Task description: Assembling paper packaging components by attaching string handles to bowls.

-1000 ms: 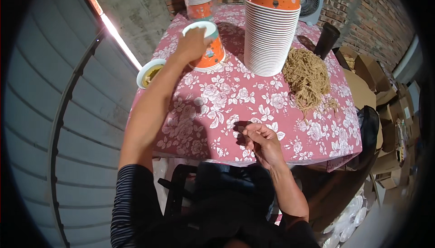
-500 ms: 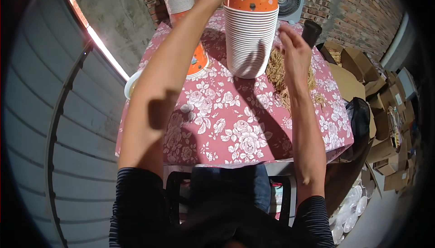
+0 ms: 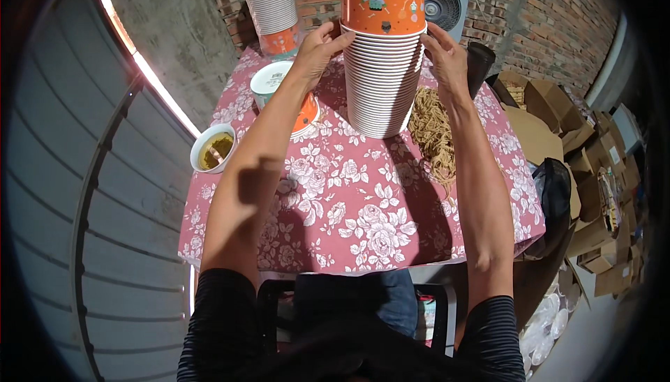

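A tall stack of white-rimmed paper buckets (image 3: pixel 380 85) stands upside down on the table, its topmost bucket printed in orange and teal. My left hand (image 3: pixel 319 54) holds its left side, thumb and fingertips at the rims just under the orange print. Opposite it, my right hand (image 3: pixel 448 61) has its fingertips against the right side at the same height. Partly behind my left forearm, a single upturned paper bucket (image 3: pixel 265 83) shows its white base. Beside my right wrist lies a tangled heap of tan cord (image 3: pixel 431 131).
A pink flowered cloth (image 3: pixel 377 225) covers the table. At its left edge stands a white bowl (image 3: pixel 213 148) of yellowish liquid with a stick-like thing inside. Behind are another wrapped bucket stack (image 3: pixel 271 5), a fan (image 3: pixel 441 5) and a black cylinder (image 3: pixel 479 61). Cardboard boxes (image 3: pixel 548 103) crowd the right.
My left hand has come down from the top of the stack to its left side. My right hand has moved up and in to touch the right side. The bowl has come into fuller view.
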A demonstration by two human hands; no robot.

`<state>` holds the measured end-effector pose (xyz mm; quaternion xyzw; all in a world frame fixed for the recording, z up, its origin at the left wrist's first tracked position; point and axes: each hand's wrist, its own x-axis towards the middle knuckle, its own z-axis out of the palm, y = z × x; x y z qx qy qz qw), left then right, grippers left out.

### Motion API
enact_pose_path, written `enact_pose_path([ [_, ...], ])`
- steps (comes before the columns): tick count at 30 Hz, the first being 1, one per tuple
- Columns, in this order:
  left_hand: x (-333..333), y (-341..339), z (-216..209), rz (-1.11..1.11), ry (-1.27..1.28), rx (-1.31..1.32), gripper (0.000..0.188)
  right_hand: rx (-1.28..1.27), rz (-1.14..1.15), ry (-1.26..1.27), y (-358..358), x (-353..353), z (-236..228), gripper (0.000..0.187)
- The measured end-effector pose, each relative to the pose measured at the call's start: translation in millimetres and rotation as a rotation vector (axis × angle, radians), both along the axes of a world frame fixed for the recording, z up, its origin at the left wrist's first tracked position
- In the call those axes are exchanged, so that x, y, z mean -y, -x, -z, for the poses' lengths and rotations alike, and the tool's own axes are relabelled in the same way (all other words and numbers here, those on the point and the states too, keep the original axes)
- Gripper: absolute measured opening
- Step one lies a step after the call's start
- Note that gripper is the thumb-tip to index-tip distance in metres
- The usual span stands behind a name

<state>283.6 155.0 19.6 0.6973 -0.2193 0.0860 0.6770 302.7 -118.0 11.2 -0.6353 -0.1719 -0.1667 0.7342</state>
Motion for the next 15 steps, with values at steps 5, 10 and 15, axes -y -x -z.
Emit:
enact_pose_path([
  [5, -1, -8, 8, -0.134, 0.037, 0.040, 0.069, 0.056, 0.052, 0.017, 6, -4, -8, 0.061],
  [10, 3, 3, -5, -0.121, 0.033, 0.020, 0.072, 0.103, 0.072, 0.114, 11, -7, -12, 0.056],
  [15, 11, 8, -10, -0.119, 0.018, 0.087, 0.083, 0.170, 0.129, 0.143, 5, -9, -10, 0.052],
])
